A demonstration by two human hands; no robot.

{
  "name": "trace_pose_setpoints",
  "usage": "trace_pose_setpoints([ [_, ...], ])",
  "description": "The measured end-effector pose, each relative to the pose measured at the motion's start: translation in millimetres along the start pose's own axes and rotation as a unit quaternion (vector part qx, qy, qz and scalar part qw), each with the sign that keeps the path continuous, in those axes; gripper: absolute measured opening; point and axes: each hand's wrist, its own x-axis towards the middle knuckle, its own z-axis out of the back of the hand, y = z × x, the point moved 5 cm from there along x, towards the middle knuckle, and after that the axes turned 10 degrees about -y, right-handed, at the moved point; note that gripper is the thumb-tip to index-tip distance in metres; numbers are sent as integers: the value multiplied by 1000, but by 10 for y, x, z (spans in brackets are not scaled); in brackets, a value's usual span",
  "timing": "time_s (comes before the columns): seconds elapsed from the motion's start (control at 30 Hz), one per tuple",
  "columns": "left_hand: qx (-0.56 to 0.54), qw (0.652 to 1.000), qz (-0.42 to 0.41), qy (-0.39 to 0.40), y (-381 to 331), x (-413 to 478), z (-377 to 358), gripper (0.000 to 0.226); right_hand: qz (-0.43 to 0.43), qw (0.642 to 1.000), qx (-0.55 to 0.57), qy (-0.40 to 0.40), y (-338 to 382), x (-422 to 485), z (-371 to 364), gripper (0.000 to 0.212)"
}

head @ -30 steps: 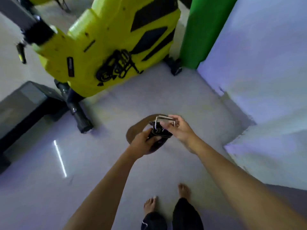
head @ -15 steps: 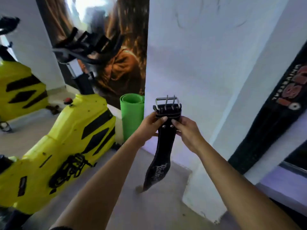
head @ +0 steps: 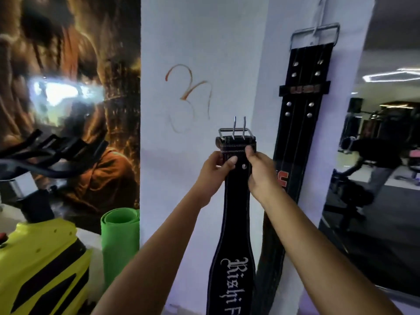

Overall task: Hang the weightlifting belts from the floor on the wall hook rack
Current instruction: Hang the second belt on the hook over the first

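I'm holding the belt (head: 234, 223) upright at centre frame, buckle end up, its tail dropping toward 6 o'clock. It's looking thick and stiff, fairly heavy, hanging straight without folding; I judge the steel buckle (head: 236, 133) to be the part to hook. My left hand (head: 214, 172) is clamping the strap's left edge just under the buckle, my right hand (head: 261, 171) is pinching the right edge. Beyond, at 1 o'clock, a hung belt (head: 302, 114) is dangling on a wall hook (head: 317, 28) against the white wall (head: 193, 42).
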Motion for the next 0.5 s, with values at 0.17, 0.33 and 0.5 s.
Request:
trace_pose_setpoints([
  [0.17, -104, 994, 15, -25, 12, -29, -422, 13, 42, 998, -20, -43, 420, 137, 376, 25],
  [0.33, -95, 995, -6, 22, -207, 5, -1004, 14, 101, 989, -80, -77, 644, 191, 846, 15],
  [0.5, -84, 995, -47, 37, -341, -108, -1372, 15, 147, 972, -81, -164, 933, 173, 1174, 22],
])
